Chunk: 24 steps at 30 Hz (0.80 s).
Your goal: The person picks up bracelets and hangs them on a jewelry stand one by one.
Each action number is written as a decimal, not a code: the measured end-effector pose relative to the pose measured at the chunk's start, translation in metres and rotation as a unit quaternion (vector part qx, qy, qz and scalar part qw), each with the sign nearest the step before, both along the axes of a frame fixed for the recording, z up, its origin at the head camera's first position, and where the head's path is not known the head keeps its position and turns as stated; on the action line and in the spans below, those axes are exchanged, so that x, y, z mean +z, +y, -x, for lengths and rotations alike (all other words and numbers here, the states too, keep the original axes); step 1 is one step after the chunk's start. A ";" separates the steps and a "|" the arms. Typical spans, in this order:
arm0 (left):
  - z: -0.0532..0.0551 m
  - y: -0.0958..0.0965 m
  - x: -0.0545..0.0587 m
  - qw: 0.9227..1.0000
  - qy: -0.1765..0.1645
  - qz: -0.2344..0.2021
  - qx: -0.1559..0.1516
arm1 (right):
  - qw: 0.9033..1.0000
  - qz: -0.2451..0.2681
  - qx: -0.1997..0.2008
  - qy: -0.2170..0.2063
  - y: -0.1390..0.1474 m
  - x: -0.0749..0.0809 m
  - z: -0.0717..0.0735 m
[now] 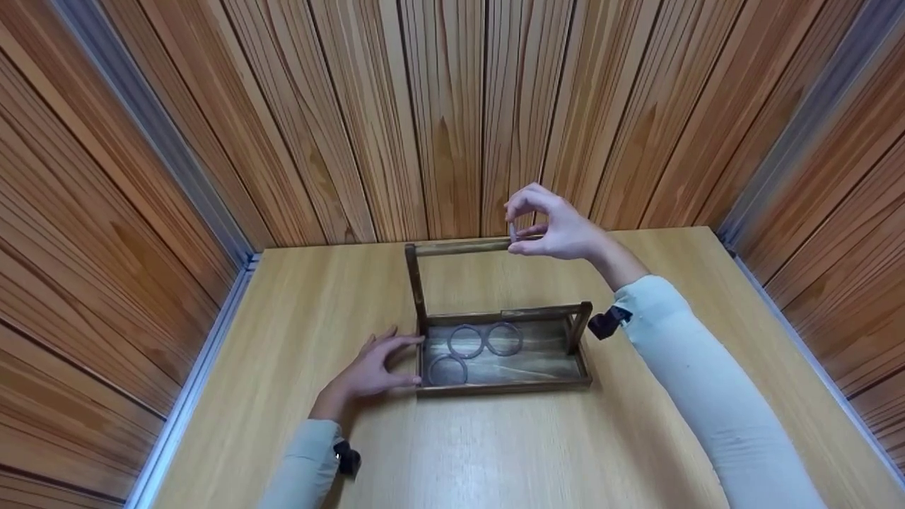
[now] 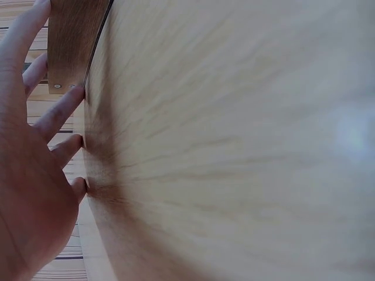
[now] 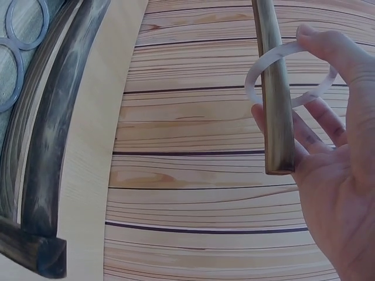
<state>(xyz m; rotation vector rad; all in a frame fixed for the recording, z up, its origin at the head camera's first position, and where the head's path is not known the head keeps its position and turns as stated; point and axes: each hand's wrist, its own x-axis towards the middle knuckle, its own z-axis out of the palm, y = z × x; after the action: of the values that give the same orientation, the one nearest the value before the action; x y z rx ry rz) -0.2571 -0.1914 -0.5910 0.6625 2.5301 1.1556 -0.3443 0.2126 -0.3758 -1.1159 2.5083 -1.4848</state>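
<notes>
A dark wooden stand [image 1: 509,388] has a tray base, a tall left post and a short right post, each carrying a horizontal bar. Three translucent bangles [image 1: 450,370] lie in the tray. My right hand [image 1: 558,226] pinches another pale bangle [image 3: 256,71] between thumb and fingers. It encircles the upper bar [image 3: 277,120] near the free end. The left hand [image 1: 378,364] touches the tray's left end with thumb and fingertips spread and fairly straight. In the left wrist view, fingertips meet the brown wooden end [image 2: 73,47] and the table.
The stand is on a light wooden table [image 1: 311,297], near the back. Wood-plank walls [image 1: 452,127] rise behind and on both sides, with metal rails [image 1: 191,410] along the edges. The lower bar [image 1: 541,311] sits below the right forearm.
</notes>
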 end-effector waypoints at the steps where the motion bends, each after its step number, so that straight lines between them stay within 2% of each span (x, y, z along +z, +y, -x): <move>1: 0.000 0.000 0.000 1.000 0.000 -0.001 0.000 | 1.000 0.000 0.000 0.000 -0.001 0.000 0.000; 14: 0.000 -0.001 0.001 1.000 0.010 0.006 -0.004 | 1.000 -0.001 0.003 0.004 -0.013 0.003 0.000; 24: -0.001 -0.001 -0.001 1.000 -0.001 0.007 0.001 | 0.999 0.026 0.015 -0.018 -0.028 0.001 0.000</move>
<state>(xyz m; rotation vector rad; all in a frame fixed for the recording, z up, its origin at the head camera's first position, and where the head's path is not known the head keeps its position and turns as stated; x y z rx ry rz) -0.2565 -0.1927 -0.5923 0.6548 2.5354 1.1388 -0.3442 0.1845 -0.3753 -1.1176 2.4331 -1.5554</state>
